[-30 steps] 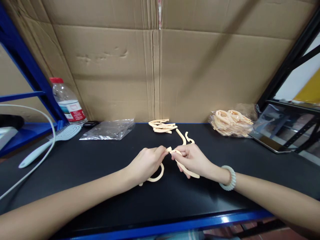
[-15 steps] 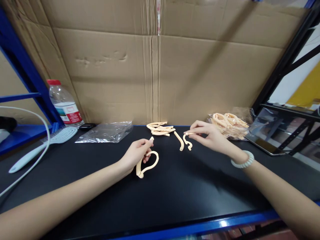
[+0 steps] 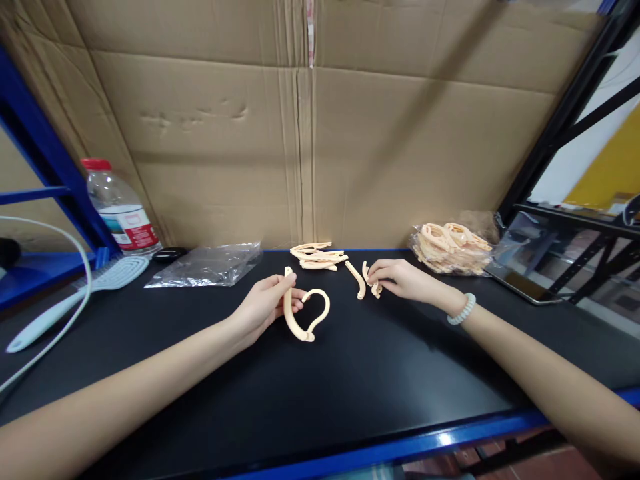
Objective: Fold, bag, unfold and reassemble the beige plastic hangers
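My left hand (image 3: 273,300) pinches a cream plastic hanger arm (image 3: 296,323) between thumb and fingers. A thin curved hanger hook (image 3: 325,303) joins the arm at its lower end, making a loop held above the black table. Farther right, my right hand (image 3: 400,280) has its fingertips closed on a small cream hanger hook (image 3: 365,270) at the table. Part of that hook is hidden by the fingers. Just left of it lies a loose curved hanger arm (image 3: 356,280). Several more cream hanger arms (image 3: 317,257) are piled near the cardboard.
A clear bag of cream hanger parts (image 3: 445,250) sits at the back right beside a tablet-like device (image 3: 525,287). On the left are an empty clear bag (image 3: 205,263), a hairbrush (image 3: 115,273), a bottle (image 3: 123,213) and a white cable (image 3: 83,293). Cardboard (image 3: 200,160) stands behind.
My left hand has turned the hanger arm more upright, with its hook swinging to the right. My right hand has lowered slightly over the loose hooks. The view has shifted a little.
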Available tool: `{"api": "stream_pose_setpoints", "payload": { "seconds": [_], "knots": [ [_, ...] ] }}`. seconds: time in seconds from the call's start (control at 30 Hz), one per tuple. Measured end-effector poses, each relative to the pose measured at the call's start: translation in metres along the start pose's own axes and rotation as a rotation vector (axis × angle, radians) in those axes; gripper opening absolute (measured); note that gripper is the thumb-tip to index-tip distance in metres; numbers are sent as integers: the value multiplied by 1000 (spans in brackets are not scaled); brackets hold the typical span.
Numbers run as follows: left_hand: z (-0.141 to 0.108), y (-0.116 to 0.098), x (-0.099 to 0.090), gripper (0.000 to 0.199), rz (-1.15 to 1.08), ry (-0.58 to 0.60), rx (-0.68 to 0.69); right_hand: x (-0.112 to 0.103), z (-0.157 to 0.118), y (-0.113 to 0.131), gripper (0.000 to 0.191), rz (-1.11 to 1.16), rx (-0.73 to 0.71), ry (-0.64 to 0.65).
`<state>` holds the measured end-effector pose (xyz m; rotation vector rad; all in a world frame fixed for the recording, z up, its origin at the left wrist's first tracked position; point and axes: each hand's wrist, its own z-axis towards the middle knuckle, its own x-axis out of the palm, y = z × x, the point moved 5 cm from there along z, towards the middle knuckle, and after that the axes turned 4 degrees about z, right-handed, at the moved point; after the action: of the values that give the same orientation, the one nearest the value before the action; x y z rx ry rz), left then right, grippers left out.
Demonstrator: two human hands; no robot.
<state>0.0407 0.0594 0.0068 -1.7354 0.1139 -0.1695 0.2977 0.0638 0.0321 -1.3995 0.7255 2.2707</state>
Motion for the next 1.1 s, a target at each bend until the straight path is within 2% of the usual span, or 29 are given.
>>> {"api": "stream_pose_setpoints", "payload": {
  "seconds": [0.13,0.23,0.3,0.4,0.43,0.5,0.6,0.67,0.77,0.9,1.0,1.1],
  "knots": [
    [-1,0,-1,18,-12,-18,-4,0,-1,-3,36,19,-6,5],
    [0,0,-1,18,-14,-25,8,-3,0,1,37,6,-7,-59],
    [1,0,-1,18,-19,-27,13,-5,2,15,36,-13,-21,-159],
    [1,0,0,19,-29,-29,17,1,6,53,30,-35,-115,-284],
    [0,0,1,19,-32,-25,19,7,7,68,28,-58,-165,-273],
    [-4,-1,2,19,-33,-19,28,23,9,95,30,-129,-248,-173],
    [-11,-1,7,18,-36,-12,35,41,10,118,33,-231,-339,-55],
    [-15,0,11,19,-46,3,19,45,11,119,33,-255,-333,-30],
    [-21,2,18,19,-56,39,-10,45,11,111,22,-216,-284,-32],
    [-23,3,24,20,27,73,27,45,11,104,17,-117,-235,-44],
    [-20,2,21,37,189,42,156,43,10,99,16,-67,-194,-86],
    [-22,-6,17,56,474,-41,466,42,9,95,14,-40,-173,-131]
  ]
}}
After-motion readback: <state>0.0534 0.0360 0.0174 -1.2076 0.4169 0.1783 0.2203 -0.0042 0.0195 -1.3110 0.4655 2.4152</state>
